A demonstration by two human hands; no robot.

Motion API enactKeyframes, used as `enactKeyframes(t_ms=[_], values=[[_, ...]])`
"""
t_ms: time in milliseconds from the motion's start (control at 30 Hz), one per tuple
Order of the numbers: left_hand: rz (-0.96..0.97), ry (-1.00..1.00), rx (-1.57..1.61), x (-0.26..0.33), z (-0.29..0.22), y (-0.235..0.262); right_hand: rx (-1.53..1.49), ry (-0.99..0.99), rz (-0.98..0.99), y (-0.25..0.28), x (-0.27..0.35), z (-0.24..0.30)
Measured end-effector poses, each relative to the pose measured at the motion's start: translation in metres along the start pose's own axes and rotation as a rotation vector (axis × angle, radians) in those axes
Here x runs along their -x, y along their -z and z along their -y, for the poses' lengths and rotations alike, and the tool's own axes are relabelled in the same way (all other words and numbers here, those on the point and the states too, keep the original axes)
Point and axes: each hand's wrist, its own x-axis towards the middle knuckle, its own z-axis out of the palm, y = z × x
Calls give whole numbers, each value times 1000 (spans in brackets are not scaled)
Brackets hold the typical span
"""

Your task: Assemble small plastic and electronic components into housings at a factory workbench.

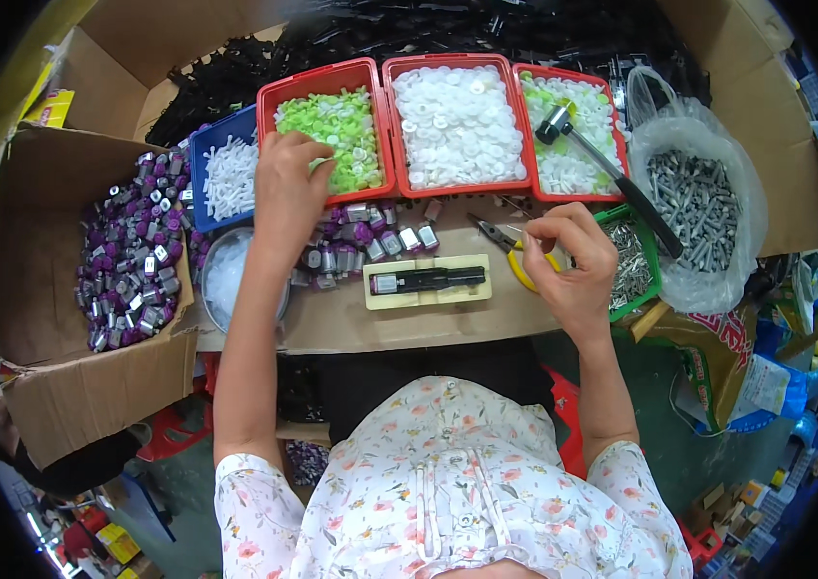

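My left hand (pixel 291 188) reaches over the near left corner of a red tray (pixel 385 145) of small green and white plastic pieces (pixel 337 130). Its thumb and index finger show a gap, with nothing visible held. My right hand (pixel 573 265) is raised beside yellow-handled pliers (pixel 507 241), thumb and index finger closed together; whatever they pinch is too small to make out. Between the hands lies a cream holder (pixel 428 300) with a black part (pixel 443 279) in it, a small silver motor (pixel 386 283) at its left end. Loose silver-and-purple motors (pixel 346 241) lie behind the holder.
A carton (pixel 42 280) of motors stands left, near a blue tray (pixel 204 169) of white pins and a round bowl (pixel 279 307). Red trays hold white discs (pixel 457 121) and mixed pieces. A hammer (pixel 612 174) crosses the right tray; metal parts fill a green tray (pixel 655 280) and plastic bag (pixel 751 193).
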Motion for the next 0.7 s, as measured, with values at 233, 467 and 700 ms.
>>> enactKeyframes(t_ms=[233, 467, 700], values=[[158, 10, -138, -4, 17, 2, 21, 46, 23, -3, -1, 3], [76, 491, 590, 12, -19, 12, -30, 116, 65, -17, -8, 15], [11, 732, 1157, 42, -53, 8, -101, 200, 80, -48, -14, 33]])
